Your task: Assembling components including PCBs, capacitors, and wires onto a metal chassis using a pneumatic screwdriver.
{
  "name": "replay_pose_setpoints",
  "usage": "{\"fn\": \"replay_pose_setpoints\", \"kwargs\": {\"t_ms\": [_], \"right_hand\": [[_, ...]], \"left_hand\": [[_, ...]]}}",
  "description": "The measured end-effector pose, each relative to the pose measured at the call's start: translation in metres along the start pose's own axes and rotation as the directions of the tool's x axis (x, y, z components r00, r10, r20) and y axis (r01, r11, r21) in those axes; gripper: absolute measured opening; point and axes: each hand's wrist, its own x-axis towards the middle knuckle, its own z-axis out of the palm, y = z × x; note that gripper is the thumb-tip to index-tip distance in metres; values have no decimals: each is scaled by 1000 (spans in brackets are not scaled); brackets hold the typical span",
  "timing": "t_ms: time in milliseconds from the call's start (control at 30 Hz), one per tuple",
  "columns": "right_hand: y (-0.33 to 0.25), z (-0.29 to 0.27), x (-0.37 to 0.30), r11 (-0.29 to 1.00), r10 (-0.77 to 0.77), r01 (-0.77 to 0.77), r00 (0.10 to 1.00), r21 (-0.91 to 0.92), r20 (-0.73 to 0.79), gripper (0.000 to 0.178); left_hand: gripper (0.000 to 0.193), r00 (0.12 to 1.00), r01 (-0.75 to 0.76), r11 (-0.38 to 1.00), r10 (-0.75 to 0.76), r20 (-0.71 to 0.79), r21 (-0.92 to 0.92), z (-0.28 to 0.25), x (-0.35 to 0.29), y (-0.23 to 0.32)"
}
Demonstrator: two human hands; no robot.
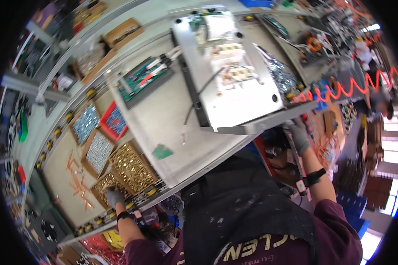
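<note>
Workbench blur hides whether left hand, at brass parts, or right hand grips anything.

Maroon tee, blk apron w/ wht specks, gry gloves, blk wrist straps

Gold-coloured parts, red bin

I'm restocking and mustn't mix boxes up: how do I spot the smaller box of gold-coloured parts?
From the big pale panel, look lower left to the red tray, then further down. The smaller box has the gloved left hand over it; its gold-filled neighbour is larger.
</note>
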Motion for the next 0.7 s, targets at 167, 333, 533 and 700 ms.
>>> {"fn": "replay_pose_setpoints", "kwargs": {"t_ms": [167,333,533,700], "right_hand": [[25,-20,-30,962,212,-205,977,-182,18,28],[69,-126,-13,822,173,-133,985,-554,20,32],[123,-252,65,-390,-35,657,690,-645,723,43],[154,-290,126,-517,14,822,290,-241,957,35]], "left_hand": [[24,994,-80,992,72,-81,-94,-1,10,-25],[34,974,111,975,-145,-174,-193,-15,-3,-30],[35,883,-355,856,439,-167,377,-69,-91,-21],[32,963,-113,201,263,-58,-973,-86,-205,54]]}}
